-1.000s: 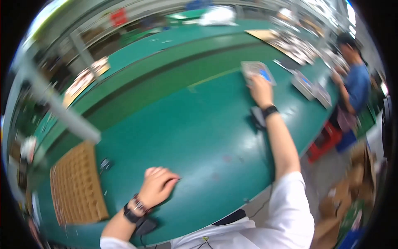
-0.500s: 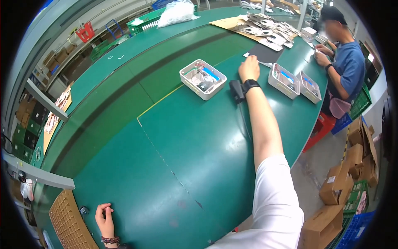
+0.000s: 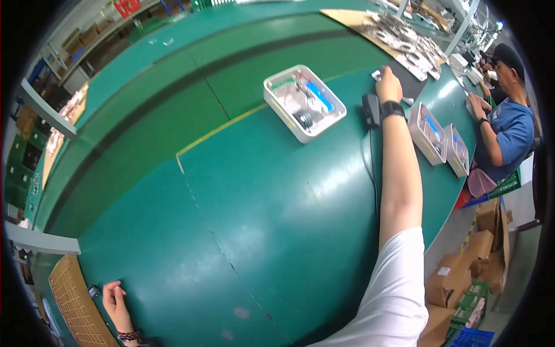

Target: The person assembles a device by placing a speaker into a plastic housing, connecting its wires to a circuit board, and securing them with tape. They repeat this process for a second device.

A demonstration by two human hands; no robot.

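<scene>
My right arm stretches far across the green table. My right hand is closed, fingertips at a small white piece by the edge of a dark sheet; its exact kind is too small to tell. A black box-shaped device with a cable sits beside my right wrist. Left of it stands an open light-grey plastic box with a blue part, wires and a black round part inside. At the lower left my left hand holds nothing, fingers loosely bent and apart, next to a small dark round part.
Two more grey boxes stand right of my forearm. Flat metal parts are heaped at the far right. A co-worker in a blue shirt sits at the right. A tan grid tray lies lower left; cartons are on the floor.
The whole view has shifted, so the table's things appear displaced. My right hand remains at the small white piece with its fingers more closed. My left hand stays near the dark round part.
</scene>
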